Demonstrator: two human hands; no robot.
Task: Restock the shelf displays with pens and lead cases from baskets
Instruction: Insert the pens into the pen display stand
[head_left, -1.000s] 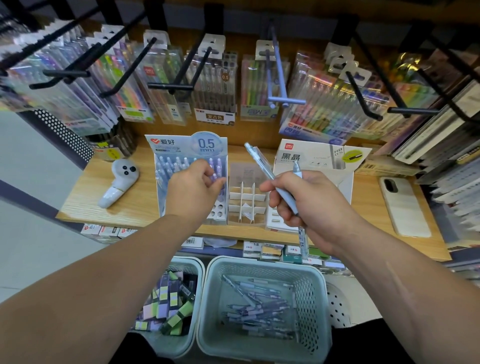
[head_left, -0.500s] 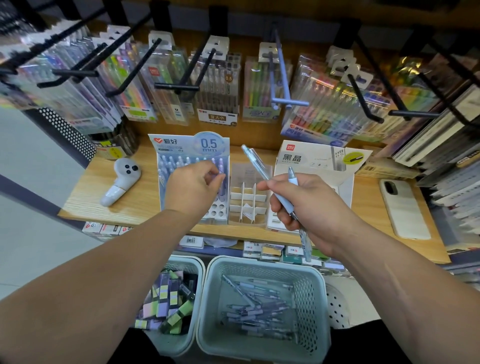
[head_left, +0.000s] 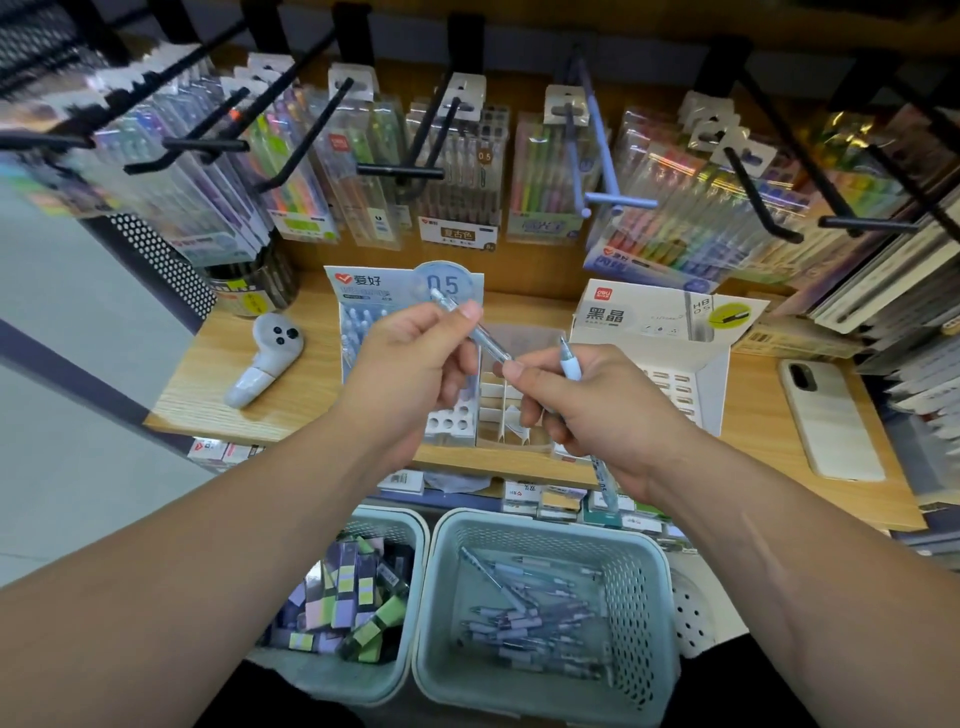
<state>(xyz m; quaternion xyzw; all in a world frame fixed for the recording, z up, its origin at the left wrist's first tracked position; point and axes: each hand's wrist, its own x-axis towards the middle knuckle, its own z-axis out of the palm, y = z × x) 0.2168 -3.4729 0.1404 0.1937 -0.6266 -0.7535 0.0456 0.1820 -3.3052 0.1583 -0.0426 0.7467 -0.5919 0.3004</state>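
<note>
In the head view, the person's left hand (head_left: 410, 364) pinches a translucent pale-blue plastic pen (head_left: 478, 335) between thumb and fingers, above the wooden shelf (head_left: 291, 379). Its long axis slants from far left to near right; which end is the tip is unclear. The right hand (head_left: 597, 410) curls round a second pale-blue pen (head_left: 567, 361), held nearly upright. The pinched pen should probably be turned upright over a free hole in the blue-and-white cardboard display (head_left: 449, 418), then lowered straight.
</note>
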